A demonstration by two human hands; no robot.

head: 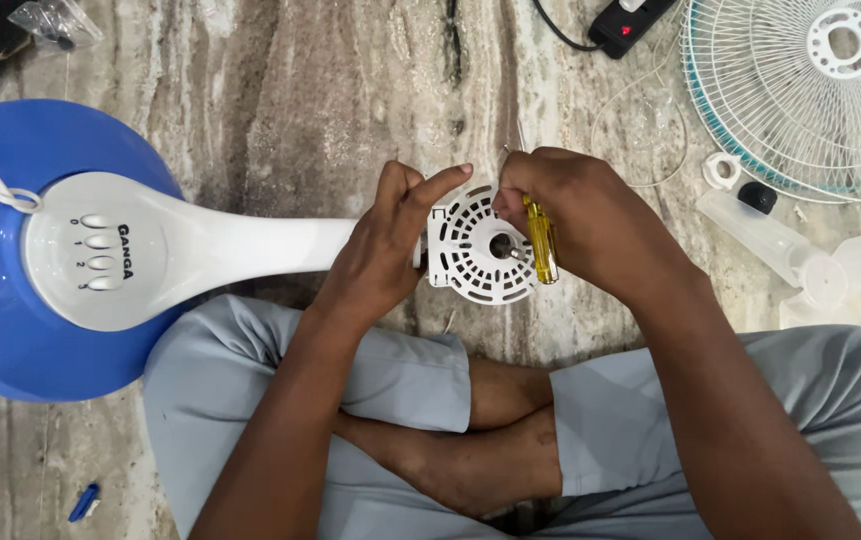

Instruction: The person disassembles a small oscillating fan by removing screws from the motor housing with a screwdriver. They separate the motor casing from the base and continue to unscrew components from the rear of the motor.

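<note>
- Now the left hand (pixel 385 245) grips the white motor housing (pixel 470 250); it should stay steady.
- Right hand (pixel 575 215) closes around the yellow screwdriver (pixel 542 240); better keep it straight.

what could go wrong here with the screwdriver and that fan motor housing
1. The right hand holds the yellow-handled screwdriver close to the left hand, which steadies the white motor housing; a slip could jab the left fingers.
2. The housing rests only on the fan's neck laid on the floor, so pushing hard might make it twist.
3. Small loose parts such as the black cap lie on the patterned stone floor; a freed screw could easily get lost there.
</note>
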